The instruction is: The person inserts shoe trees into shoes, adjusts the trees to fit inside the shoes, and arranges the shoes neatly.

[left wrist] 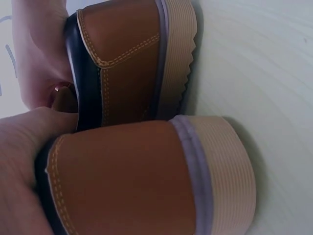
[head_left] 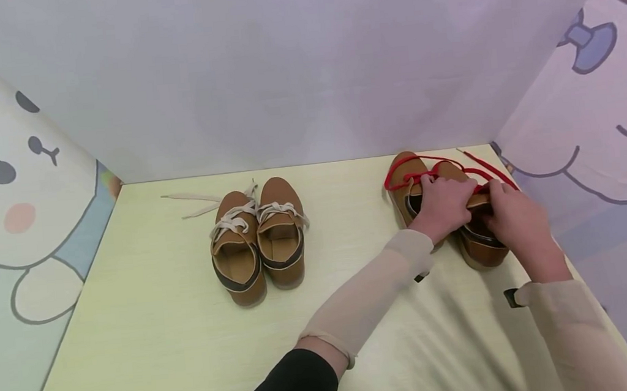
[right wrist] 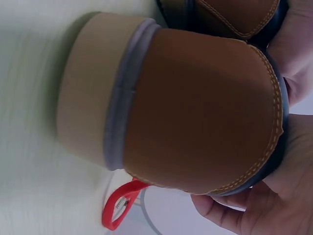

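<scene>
At the right of the table in the head view stands a pair of brown shoes with red shoelaces (head_left: 490, 162). My left hand (head_left: 442, 205) reaches over the right shoe (head_left: 483, 246) of this pair, its fingers curled at the laces and tongue. From the outer side, my right hand (head_left: 522, 222) pinches at the laces by the tongue; its curled fingers (right wrist: 220, 213) show beside the shoe in the right wrist view. The left shoe (head_left: 400, 198) stands close beside, partly behind my left hand. The fingertips' exact hold is hidden by the hands and the shoe.
A second brown pair, a left shoe (head_left: 249, 292) and a right shoe (head_left: 288, 274) with white laces, stands left of the middle. One loose white lace (head_left: 192, 197) trails on the pale table (head_left: 153, 331). Printed curtains (head_left: 303, 67) rise behind and at both sides.
</scene>
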Action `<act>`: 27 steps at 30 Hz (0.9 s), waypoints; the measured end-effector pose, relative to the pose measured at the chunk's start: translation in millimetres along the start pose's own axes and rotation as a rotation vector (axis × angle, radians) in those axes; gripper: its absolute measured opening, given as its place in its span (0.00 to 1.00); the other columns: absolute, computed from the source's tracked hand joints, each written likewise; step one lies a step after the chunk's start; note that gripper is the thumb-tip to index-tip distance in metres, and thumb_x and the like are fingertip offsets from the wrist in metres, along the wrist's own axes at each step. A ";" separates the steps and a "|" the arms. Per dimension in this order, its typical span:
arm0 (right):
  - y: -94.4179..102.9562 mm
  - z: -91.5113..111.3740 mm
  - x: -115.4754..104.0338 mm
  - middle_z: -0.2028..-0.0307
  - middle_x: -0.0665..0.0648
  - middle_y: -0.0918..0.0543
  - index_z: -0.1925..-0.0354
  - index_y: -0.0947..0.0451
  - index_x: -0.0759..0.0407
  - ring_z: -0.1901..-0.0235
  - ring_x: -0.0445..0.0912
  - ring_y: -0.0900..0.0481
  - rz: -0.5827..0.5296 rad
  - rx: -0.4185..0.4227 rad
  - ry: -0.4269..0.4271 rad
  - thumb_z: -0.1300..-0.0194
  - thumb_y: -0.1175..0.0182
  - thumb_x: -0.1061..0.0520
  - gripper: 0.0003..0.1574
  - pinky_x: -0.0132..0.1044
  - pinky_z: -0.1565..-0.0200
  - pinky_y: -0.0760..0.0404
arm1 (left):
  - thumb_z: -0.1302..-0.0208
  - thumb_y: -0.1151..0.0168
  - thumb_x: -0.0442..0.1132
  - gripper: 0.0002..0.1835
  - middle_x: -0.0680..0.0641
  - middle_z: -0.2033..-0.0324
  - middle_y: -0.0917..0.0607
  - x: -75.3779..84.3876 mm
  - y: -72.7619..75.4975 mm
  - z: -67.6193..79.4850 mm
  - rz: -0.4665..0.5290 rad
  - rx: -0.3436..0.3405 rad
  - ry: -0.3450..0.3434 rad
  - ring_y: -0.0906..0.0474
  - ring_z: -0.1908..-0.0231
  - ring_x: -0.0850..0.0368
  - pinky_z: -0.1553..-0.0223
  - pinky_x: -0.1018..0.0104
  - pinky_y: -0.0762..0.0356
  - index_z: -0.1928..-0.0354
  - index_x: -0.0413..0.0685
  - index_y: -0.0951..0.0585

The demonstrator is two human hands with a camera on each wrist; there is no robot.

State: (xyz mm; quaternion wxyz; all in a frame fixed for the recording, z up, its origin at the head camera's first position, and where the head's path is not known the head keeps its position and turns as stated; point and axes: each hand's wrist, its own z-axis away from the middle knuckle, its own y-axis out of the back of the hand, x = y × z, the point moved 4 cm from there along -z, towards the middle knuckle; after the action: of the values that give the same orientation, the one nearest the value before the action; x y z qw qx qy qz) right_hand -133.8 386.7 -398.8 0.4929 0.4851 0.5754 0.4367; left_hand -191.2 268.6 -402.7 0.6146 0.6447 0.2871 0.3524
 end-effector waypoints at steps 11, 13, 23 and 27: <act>-2.9 -3.1 -6.6 0.41 0.77 0.26 0.35 0.33 0.74 0.42 0.73 0.28 0.037 -0.025 0.149 0.40 0.31 0.63 0.38 0.76 0.50 0.26 | 0.27 0.41 0.55 0.20 0.67 0.57 0.13 -0.9 -3.2 0.4 0.011 0.018 -0.054 0.20 0.51 0.61 0.36 0.51 0.38 0.36 0.81 0.28; -4.5 -3.8 -5.3 0.44 0.76 0.24 0.37 0.32 0.74 0.45 0.71 0.26 0.020 -0.051 0.146 0.39 0.31 0.63 0.36 0.74 0.52 0.24 | 0.26 0.42 0.55 0.19 0.66 0.58 0.13 -1.0 -4.4 1.9 0.010 0.025 -0.070 0.20 0.52 0.61 0.37 0.51 0.38 0.36 0.80 0.28; -3.3 -11.1 -8.1 0.55 0.71 0.16 0.47 0.25 0.66 0.53 0.67 0.19 0.052 -0.017 0.185 0.44 0.25 0.59 0.29 0.69 0.61 0.20 | 0.23 0.44 0.56 0.19 0.66 0.59 0.12 -4.1 -4.5 8.6 -0.004 0.039 -0.083 0.22 0.55 0.61 0.39 0.52 0.39 0.34 0.84 0.28; -2.3 -16.4 -4.8 0.58 0.70 0.14 0.46 0.26 0.63 0.57 0.66 0.16 0.028 -0.022 0.170 0.47 0.22 0.59 0.33 0.68 0.64 0.20 | 0.23 0.44 0.56 0.17 0.68 0.58 0.12 -3.5 -2.5 11.0 0.008 0.015 -0.077 0.21 0.54 0.61 0.39 0.53 0.39 0.36 0.84 0.26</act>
State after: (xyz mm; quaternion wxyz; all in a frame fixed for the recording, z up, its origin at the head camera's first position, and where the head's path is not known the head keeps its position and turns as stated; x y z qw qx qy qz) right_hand -150.2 381.2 -398.2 0.4414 0.4489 0.6033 0.4895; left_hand -184.1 259.4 -405.4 0.6189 0.6636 0.2634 0.3274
